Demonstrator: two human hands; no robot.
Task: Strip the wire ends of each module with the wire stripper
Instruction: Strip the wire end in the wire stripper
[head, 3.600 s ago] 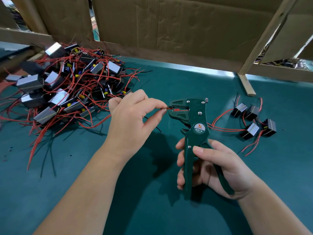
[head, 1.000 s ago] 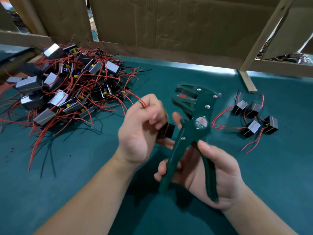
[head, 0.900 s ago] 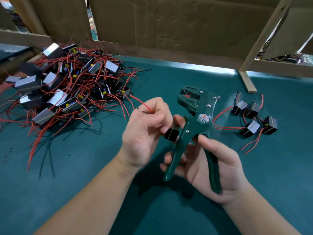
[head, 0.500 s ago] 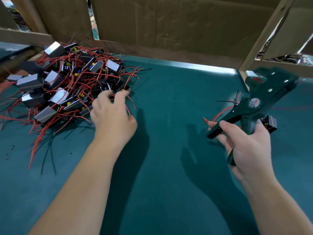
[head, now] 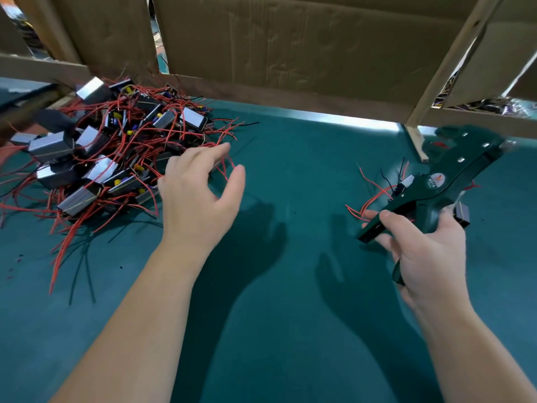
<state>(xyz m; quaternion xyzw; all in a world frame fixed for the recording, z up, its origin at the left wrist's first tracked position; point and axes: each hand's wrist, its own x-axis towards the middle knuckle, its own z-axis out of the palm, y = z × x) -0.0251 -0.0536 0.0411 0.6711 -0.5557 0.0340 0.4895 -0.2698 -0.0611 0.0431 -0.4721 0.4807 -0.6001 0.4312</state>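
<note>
My left hand (head: 200, 199) hovers at the near right edge of the heap of modules (head: 110, 158), its grip wide, fingers spread and holding nothing, the fingertips just over the loose red wires (head: 226, 167) that spill from the heap. My right hand (head: 421, 245) has its grip wrapped round the handles of the wire stripper (head: 436, 187), held off to the right with the head pointing up and away, above a small group of modules (head: 462, 213) lying on the green surface (head: 290, 286). I take the step to be fetching the next module. The wires look badly tangled, so I should choose a body at the edge of the heap, not a buried one, take it by the case and not by a lead, and lift slowly so that neighbours fall away. Then I would pinch one wire close to its end and bring the stripper back to the middle with the handles let out, so the wire goes in straight.
</note>
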